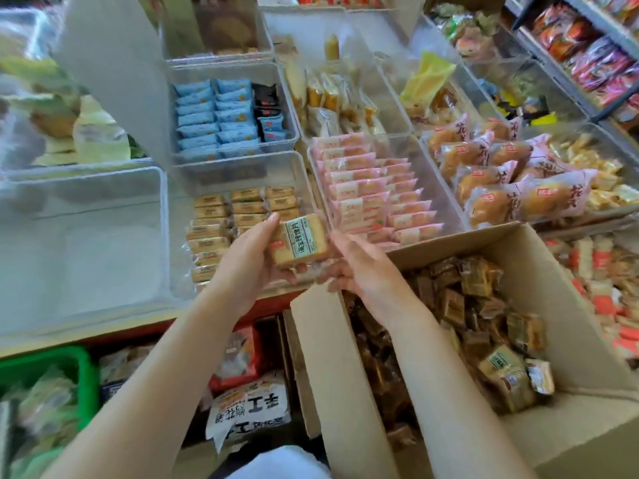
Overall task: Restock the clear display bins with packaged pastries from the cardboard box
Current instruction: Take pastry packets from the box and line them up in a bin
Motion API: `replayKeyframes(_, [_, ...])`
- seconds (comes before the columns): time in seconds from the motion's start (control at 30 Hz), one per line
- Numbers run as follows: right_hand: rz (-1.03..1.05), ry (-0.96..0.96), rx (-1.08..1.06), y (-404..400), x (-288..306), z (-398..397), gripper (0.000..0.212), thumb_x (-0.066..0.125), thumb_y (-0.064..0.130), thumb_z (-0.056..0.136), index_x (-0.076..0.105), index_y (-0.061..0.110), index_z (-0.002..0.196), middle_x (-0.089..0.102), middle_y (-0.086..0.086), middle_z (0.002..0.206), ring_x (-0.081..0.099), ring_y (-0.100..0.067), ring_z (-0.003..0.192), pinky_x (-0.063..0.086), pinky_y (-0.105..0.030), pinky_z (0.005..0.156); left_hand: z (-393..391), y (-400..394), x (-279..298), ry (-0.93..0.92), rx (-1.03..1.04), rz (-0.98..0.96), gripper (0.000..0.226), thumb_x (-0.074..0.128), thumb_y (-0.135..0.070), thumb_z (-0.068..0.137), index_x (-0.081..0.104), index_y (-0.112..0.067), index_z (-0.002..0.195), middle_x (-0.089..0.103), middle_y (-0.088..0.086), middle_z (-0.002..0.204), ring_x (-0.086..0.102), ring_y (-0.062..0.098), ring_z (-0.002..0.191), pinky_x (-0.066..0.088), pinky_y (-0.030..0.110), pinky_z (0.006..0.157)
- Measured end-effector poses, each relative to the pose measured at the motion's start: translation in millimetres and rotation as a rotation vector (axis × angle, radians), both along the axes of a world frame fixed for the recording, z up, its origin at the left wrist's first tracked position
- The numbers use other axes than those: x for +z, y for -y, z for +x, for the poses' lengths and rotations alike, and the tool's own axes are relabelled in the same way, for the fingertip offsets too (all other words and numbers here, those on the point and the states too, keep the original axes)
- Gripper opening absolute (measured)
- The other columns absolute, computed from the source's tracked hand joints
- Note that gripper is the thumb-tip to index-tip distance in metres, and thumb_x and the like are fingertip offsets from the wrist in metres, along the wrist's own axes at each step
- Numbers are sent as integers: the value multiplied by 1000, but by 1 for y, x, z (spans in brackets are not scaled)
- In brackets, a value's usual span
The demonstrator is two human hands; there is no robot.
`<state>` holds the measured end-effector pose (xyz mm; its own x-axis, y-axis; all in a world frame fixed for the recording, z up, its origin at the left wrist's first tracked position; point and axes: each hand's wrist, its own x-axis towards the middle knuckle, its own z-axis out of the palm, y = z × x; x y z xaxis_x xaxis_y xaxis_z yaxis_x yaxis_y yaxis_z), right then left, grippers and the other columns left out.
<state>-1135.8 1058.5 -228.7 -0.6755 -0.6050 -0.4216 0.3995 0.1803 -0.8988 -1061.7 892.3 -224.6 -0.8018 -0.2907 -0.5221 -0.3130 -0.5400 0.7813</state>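
**Pastry held over a half-filled bin**

Shop shelving lay below the camera, a grid of clear hard-plastic bins on a counter with a red front edge. Over it, the left hand (247,261) gripped a square tan pastry in glossy clear wrap with a green-and-white label (300,242), thumb along its far edge and fingers curled beneath. The right hand (359,267) was just beside the packet's right edge; its fingers curled downward, and I could not tell whether they touched or held anything.

Directly behind the packet stood the clear rectangular bin of matching tan packets (238,216), stacked in neat rows and filling only its far portion. To its right, a bin of flat pink-wrapped cakes (373,191) held overlapping rows, and beyond that lay puffy pink bags of golden buns (501,181). A bin of small blue pillow packs (218,115) sat further back.

Under the right forearm, the open brown cardboard box (345,357) held a loose jumble of crinkled brown-and-tan wrapped pastries (484,305).
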Motion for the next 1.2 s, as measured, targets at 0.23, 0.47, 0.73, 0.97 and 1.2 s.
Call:
replayKeyframes(0.23, [212, -135, 36, 100, -15, 17, 26, 72, 22, 90, 58, 32, 109, 69, 4, 109, 67, -14, 102, 57, -28, 85, 37, 70, -52, 148, 157, -630, 24, 46, -28, 106, 63, -14, 115, 66, 2, 105, 65, 4, 98, 49, 14, 72])
replayKeyframes(0.47, [355, -645, 45, 188, -50, -20, 23, 65, 26, 96, 58, 28, 117, 64, 18, 102, 60, 4, 91, 48, -20, 82, 72, 137, -131, 551, -232, -1221, 65, 43, -31, 103, 15, -20, 161, 40, 12, 150, 54, 37, 121, 44, 48, 89])
replayKeyframes(0.73, [747, -935, 546, 278, -123, -31, 50, 45, 18, 103, 41, 35, 150, 42, -8, 145, 44, -32, 132, 40, -47, 109, 74, 139, -140, 559, -263, -1323, 73, 40, -26, 104, -6, -22, 161, 39, 10, 147, 61, 28, 100, 39, 35, 65])
replayKeyframes(0.97, [694, -691, 611, 269, -122, -14, 60, 40, 15, 100, 30, 35, 157, 12, 1, 167, 13, -25, 153, 17, -44, 122, 73, 139, -145, 584, -279, -1359, 80, 47, -24, 102, -8, -24, 160, 38, 8, 148, 62, 26, 97, 44, 32, 61])
replayKeyframes(1.2, [446, -754, 312, 184, -68, 20, 38, 47, 13, 101, 59, 22, 136, 46, 3, 141, 49, -7, 123, 39, -18, 108, 68, 133, -129, 542, -178, -1176, 79, 54, -19, 99, 5, -24, 161, 36, 15, 151, 50, 32, 124, 48, 42, 89])
